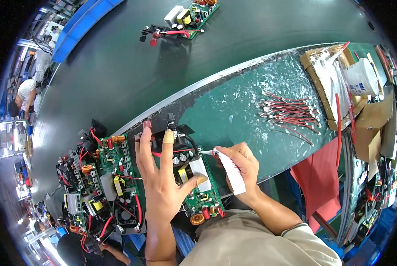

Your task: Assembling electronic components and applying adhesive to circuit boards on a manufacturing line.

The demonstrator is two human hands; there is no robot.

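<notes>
My left hand [162, 179] is spread over a green circuit board [214, 195], its fingers stretched apart. Two fingertips rest at the red terminal [147, 124] and the black terminal [171, 119] at the far end, while the thumb lies on a white block [199, 174] on the board. Closed round a white squeeze tube [234, 174], my right hand [248, 166] tilts it so that its thin nozzle [206, 152] points left at the board's parts, beside a black wire. Whether the tip touches is too small to tell.
Several assembled boards [105, 177] crowd the left. Short red and black wires [289, 111] lie on the stained green bench [234, 97], with a cardboard box [316, 73] beyond. Another board [191, 20] sits on the dark green surface. A person [25, 95] works at far left.
</notes>
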